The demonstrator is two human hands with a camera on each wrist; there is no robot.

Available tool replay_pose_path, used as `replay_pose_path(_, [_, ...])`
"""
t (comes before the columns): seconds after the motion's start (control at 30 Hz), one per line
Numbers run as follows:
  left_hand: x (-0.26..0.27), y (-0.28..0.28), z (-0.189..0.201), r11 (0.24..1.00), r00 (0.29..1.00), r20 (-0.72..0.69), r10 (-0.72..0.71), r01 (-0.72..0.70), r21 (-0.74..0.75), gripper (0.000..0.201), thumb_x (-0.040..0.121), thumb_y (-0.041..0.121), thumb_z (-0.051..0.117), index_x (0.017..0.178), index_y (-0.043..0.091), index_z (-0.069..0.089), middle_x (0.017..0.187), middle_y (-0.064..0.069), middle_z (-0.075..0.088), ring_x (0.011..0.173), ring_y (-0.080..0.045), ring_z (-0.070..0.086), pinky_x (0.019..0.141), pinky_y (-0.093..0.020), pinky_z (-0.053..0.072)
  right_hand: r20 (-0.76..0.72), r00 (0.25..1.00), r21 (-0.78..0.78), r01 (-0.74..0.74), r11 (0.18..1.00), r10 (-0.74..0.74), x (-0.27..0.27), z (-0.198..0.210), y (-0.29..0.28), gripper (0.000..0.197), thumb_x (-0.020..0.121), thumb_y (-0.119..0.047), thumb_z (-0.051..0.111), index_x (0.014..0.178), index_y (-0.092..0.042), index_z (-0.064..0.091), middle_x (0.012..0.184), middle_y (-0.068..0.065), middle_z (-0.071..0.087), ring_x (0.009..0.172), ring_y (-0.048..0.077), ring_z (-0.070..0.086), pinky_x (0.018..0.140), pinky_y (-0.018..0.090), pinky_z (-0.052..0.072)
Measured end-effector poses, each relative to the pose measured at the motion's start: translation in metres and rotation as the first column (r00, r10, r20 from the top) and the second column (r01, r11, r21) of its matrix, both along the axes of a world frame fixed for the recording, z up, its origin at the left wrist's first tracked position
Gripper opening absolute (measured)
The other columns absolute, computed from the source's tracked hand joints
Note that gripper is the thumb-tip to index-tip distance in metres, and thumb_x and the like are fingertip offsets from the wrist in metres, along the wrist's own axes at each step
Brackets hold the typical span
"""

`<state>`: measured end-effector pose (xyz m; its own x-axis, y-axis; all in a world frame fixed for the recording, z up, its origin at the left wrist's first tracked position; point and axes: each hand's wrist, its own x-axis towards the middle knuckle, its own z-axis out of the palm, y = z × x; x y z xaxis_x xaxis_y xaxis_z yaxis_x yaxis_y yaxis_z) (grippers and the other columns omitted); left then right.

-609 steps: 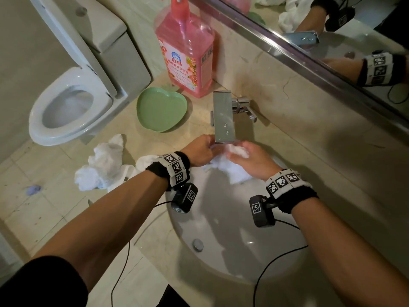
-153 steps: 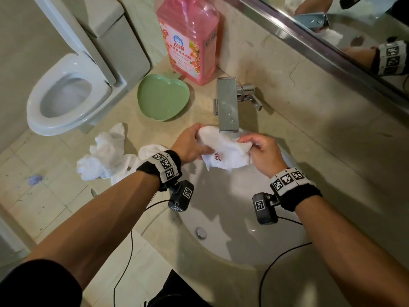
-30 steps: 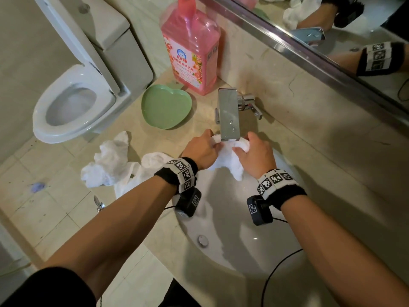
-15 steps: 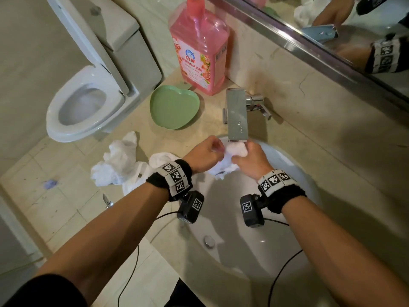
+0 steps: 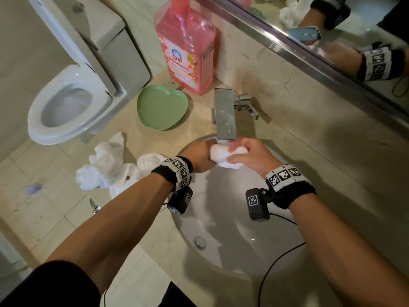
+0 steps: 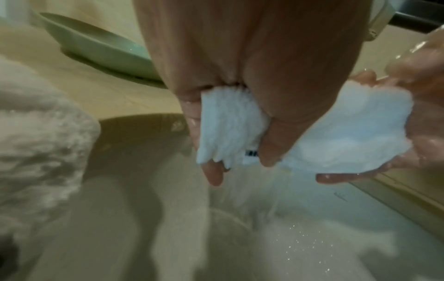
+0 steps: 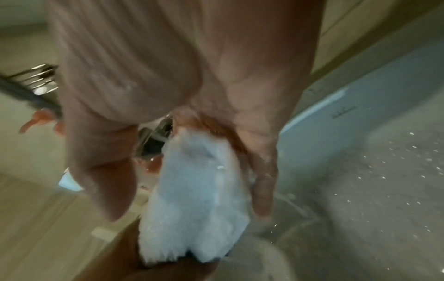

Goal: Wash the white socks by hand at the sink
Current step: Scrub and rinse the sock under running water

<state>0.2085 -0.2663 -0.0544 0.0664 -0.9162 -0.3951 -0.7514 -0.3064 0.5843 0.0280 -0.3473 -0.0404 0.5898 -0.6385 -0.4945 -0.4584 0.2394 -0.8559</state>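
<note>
A wet white sock (image 5: pixel 221 155) (image 6: pixel 312 133) (image 7: pixel 199 199) is bunched up just under the spout of the chrome faucet (image 5: pixel 224 114), over the back of the white sink basin (image 5: pixel 232 240). My left hand (image 5: pixel 200 156) (image 6: pixel 240 133) grips its left end, thumb and fingers curled round the cloth. My right hand (image 5: pixel 245 155) (image 7: pixel 192 171) grips the right end, fingers wrapped over the top. Water droplets spray into the basin in both wrist views. More white socks (image 5: pixel 106 165) lie in a crumpled heap on the counter left of the basin.
A pink detergent bottle (image 5: pixel 186 47) stands at the back wall, with a green heart-shaped dish (image 5: pixel 161 107) in front of it. A toilet (image 5: pixel 66 103) sits beyond the counter's left edge. A mirror (image 5: pixel 332 29) runs along the wall. The drain plug (image 5: pixel 200 241) shows in the basin.
The sock has been squeezed into a tighter wad between both hands, which stay close together under the spout. The head view has shifted slightly.
</note>
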Motion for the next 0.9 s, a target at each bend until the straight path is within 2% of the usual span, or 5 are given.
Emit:
replay_pose_path(0.17, [0.0,-0.006,0.005,0.984,0.985,0.168,-0.05,0.078,-0.162,0.039,0.073,0.005,0.062,0.111,0.008,0.059,0.101,-0.019,0.063,0.088,-0.042,0.063,0.065,-0.035,0.042,-0.058,0.998,0.288,0.049,0.956,-0.034,0.0,-0.006,0.001,0.052,0.07,0.0,0.088,0.102,-0.024,0.054,0.121,0.001,0.056,0.1,0.03,0.069,0.073,0.049,0.062])
replay_pose_path(0.43, [-0.011,-0.014,0.019,0.956,0.867,0.414,-0.277,0.293,0.027,0.035,0.076,0.035,0.076,0.106,0.02,0.068,0.085,-0.002,0.058,0.078,-0.027,0.065,0.06,-0.032,0.047,-0.427,0.844,0.035,-0.345,0.938,0.326,0.023,0.001,-0.003,0.076,0.058,-0.037,0.09,0.125,-0.018,0.061,0.099,0.009,0.073,0.075,0.021,0.071,0.058,0.028,0.054])
replay_pose_path(0.6, [-0.017,-0.026,0.018,0.942,0.785,0.523,-0.332,0.3,0.147,0.019,0.084,0.031,0.064,0.093,0.016,0.07,0.09,-0.007,0.066,0.074,-0.028,0.062,0.06,-0.03,0.044,-0.595,0.747,-0.212,-0.501,0.839,0.296,0.034,-0.001,0.002,0.062,0.056,-0.047,0.077,0.11,-0.019,0.068,0.099,0.002,0.069,0.091,0.021,0.066,0.078,0.03,0.056])
replay_pose_path(0.7, [-0.02,-0.031,0.011,0.939,0.798,0.495,-0.343,0.303,0.161,0.02,0.089,0.03,0.057,0.103,0.019,0.064,0.098,-0.004,0.067,0.084,-0.028,0.065,0.069,-0.031,0.052,-0.65,0.706,-0.293,-0.575,0.764,0.282,0.036,-0.004,0.003,0.023,0.062,-0.036,0.066,0.08,-0.023,0.062,0.073,-0.001,0.062,0.082,0.029,0.068,0.067,0.025,0.047])
replay_pose_path(0.9, [-0.03,-0.029,0.012,0.957,0.842,0.458,-0.285,0.273,0.093,0.009,0.088,0.034,0.054,0.089,0.025,0.051,0.072,0.004,0.047,0.067,-0.025,0.053,0.059,-0.027,0.041,-0.669,0.73,-0.498,-0.582,0.642,0.143,0.027,-0.013,0.011,0.019,0.069,-0.009,0.073,0.085,-0.011,0.064,0.081,0.013,0.071,0.078,0.032,0.071,0.063,0.026,0.042])
